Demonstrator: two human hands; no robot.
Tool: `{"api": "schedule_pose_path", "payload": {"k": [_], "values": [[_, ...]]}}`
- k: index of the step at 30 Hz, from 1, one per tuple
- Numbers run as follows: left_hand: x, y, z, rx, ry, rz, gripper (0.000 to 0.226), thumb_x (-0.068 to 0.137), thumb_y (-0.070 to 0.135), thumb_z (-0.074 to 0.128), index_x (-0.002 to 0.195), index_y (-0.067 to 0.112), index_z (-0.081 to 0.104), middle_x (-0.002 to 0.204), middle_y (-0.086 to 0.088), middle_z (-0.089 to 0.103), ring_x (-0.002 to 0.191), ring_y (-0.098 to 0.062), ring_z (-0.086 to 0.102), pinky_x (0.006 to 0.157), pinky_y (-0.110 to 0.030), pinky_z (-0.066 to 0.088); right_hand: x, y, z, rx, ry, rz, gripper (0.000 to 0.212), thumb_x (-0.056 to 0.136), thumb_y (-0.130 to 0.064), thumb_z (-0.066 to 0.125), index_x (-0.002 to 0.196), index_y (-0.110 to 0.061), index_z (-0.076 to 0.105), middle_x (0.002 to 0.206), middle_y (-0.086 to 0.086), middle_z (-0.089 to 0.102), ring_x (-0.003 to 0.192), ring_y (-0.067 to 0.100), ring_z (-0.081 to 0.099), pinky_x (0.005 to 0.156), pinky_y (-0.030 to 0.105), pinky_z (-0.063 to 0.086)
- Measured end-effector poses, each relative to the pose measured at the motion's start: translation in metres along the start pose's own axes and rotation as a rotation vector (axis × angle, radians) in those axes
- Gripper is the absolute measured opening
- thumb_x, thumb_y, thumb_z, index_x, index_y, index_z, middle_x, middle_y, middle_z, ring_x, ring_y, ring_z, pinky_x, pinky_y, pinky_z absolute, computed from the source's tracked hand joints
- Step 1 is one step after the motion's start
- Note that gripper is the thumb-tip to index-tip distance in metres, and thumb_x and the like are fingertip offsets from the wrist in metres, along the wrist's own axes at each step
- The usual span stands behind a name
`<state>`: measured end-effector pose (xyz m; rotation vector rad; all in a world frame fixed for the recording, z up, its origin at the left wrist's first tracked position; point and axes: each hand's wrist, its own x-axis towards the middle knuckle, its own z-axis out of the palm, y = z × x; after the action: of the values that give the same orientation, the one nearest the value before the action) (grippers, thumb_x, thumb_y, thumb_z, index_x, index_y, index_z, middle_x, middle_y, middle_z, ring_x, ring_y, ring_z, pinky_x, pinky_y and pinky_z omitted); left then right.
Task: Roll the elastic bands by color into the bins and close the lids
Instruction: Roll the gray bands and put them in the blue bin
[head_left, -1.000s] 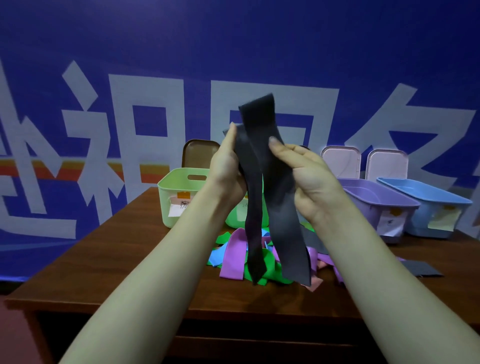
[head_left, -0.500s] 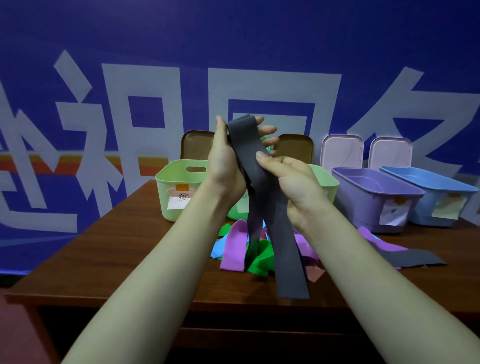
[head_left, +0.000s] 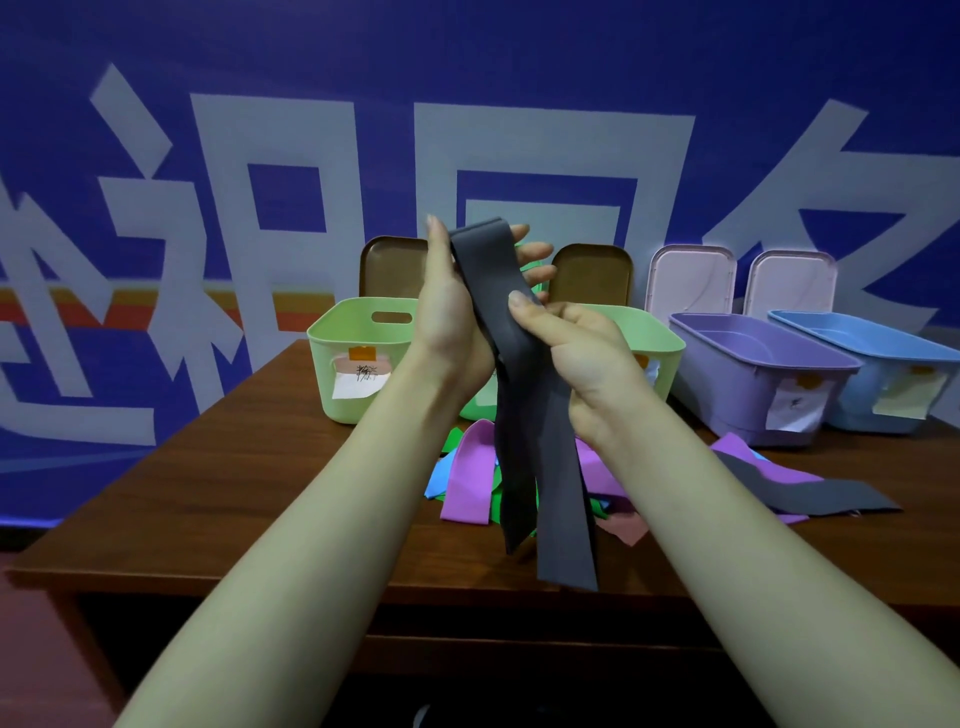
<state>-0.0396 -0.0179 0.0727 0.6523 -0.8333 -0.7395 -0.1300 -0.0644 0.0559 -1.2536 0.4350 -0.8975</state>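
Grey band (head_left: 519, 374) held up over the desk (head_left: 218, 483), little changed from half a second ago.
The left hand (head_left: 457, 312) still grips its folded top; the right hand (head_left: 576, 358) has slid slightly lower, pinching it, tails dangling over the colored pile (head_left: 467, 478).

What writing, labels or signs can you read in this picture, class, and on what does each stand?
Blue back wall: huge pale characters, cropped, not readable.
Left pale green plastic bin: paper label with dark handwriting, too blurred.
Purple plastic bin: white label, small mark, illegible.
Blue plastic bin: yellowish label, nothing legible.
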Motion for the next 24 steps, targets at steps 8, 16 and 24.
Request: {"api": "schedule_pose_path", "payload": {"k": [8,16,24], "values": [[-0.001,-0.005,0.002,-0.006,0.047,0.016,0.071,0.095,0.062,0.018,0.1,0.006,0.061,0.081,-0.007,0.07,0.073,-0.017,0.065,0.068,-0.027,0.052,0.002,0.004,-0.002,-0.041,0.021,-0.003,0.017,0.086,-0.024,0.069,0.086,-0.007,0.066,0.078,0.006,0.071,0.069,0.015,0.068,0.071,0.026,0.056],[-0.004,-0.004,0.006,0.138,0.138,0.01,0.038,0.102,0.037,0.034,0.105,0.008,0.059,0.085,-0.004,0.068,0.073,-0.012,0.065,0.067,-0.024,0.053,-0.003,0.0,-0.007,-0.078,-0.044,0.022,0.027,0.087,-0.025,0.068,0.099,-0.001,0.066,0.085,0.011,0.073,0.073,0.019,0.071,0.065,0.026,0.057],[-0.007,0.002,0.02,0.183,0.312,-0.023,0.049,0.105,0.03,0.023,0.139,-0.003,0.038,0.132,-0.02,0.055,0.108,-0.023,0.063,0.089,-0.022,0.049,0.014,0.002,-0.07,-0.43,-0.152,0.119,0.039,0.089,-0.046,0.056,0.087,-0.008,0.064,0.074,0.008,0.071,0.065,0.02,0.067,0.063,0.03,0.058]]}}
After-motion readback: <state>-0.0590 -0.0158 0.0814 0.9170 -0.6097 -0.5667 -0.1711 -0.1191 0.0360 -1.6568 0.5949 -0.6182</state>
